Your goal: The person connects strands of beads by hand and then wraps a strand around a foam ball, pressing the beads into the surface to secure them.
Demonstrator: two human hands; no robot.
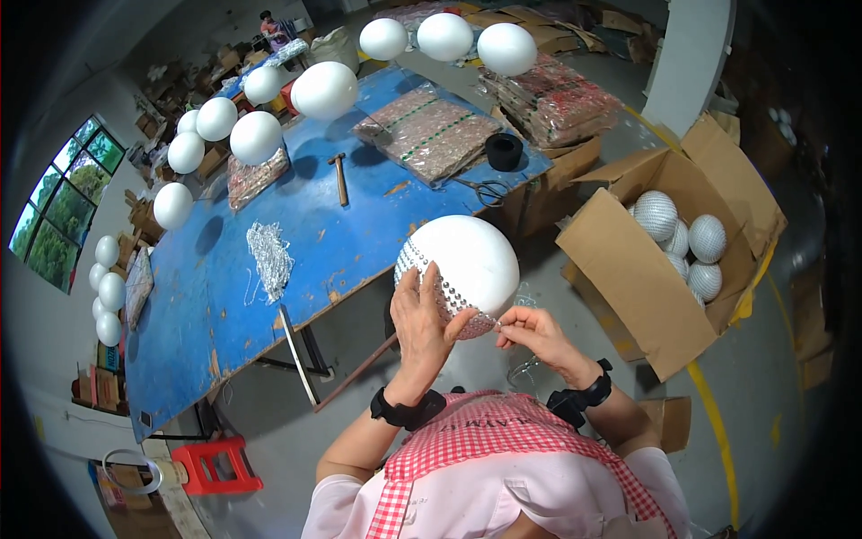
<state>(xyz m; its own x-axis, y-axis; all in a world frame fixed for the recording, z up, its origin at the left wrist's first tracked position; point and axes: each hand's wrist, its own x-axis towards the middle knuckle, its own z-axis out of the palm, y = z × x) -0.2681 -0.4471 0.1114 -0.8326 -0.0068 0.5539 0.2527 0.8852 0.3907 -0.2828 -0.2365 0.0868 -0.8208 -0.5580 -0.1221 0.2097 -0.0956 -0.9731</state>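
A large white foam ball (471,256) hangs in front of me, its lower left part covered with rows of small silver beads. My left hand (422,323) presses flat against the beaded side of the ball. My right hand (530,332) pinches the end of a silver bead strand (480,321) at the ball's underside. Both wrists carry black bands.
A blue worktable (269,216) holds a hammer (340,177), a heap of bead strands (269,256), scissors (489,190), a black tape roll (504,151) and packets of beads (426,130). Several plain white balls (323,90) hang around. An open cardboard box (628,260) holds beaded balls. A red stool (215,465) stands lower left.
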